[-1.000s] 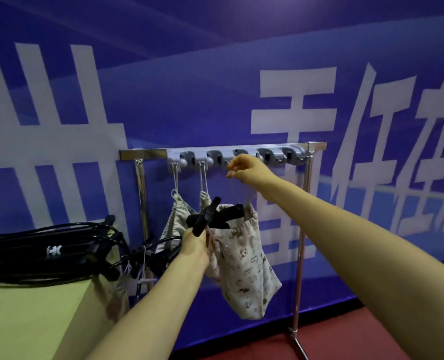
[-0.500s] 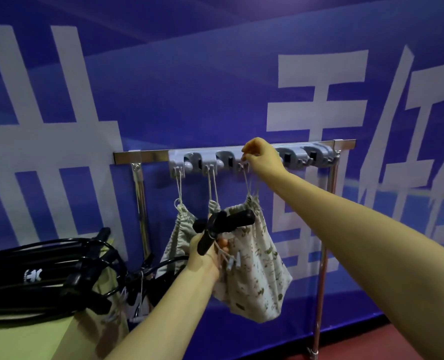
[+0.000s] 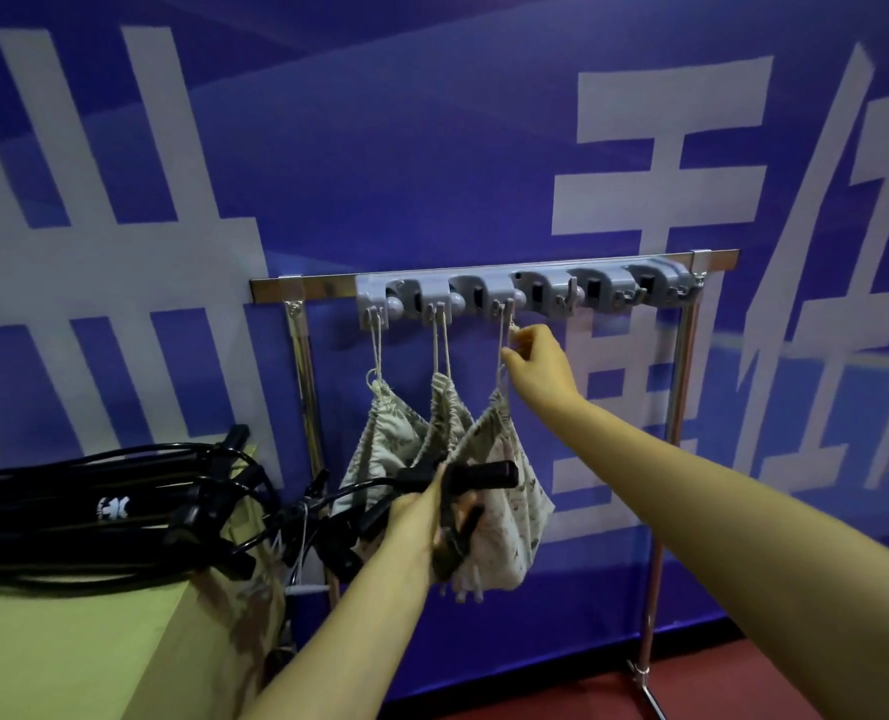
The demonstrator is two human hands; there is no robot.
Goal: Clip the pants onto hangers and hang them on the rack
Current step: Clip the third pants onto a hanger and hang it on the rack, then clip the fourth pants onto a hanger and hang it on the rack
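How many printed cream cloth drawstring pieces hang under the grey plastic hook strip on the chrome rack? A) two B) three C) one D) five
B: three printed cream cloth drawstring pieces, left, middle and right, hang by strings from the grey plastic hook strip; the right hand pinches the third's string.

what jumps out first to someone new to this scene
Three pale printed cloth garments hang by drawstrings from a grey plastic hook strip on the chrome rack, mid-frame, against a blue wall with huge white characters. The right hand pinches the rightmost drawstring under its hook; the left hand grips a black plastic hanger in front of the garments. More black hangers pile on the yellow-green table, left.
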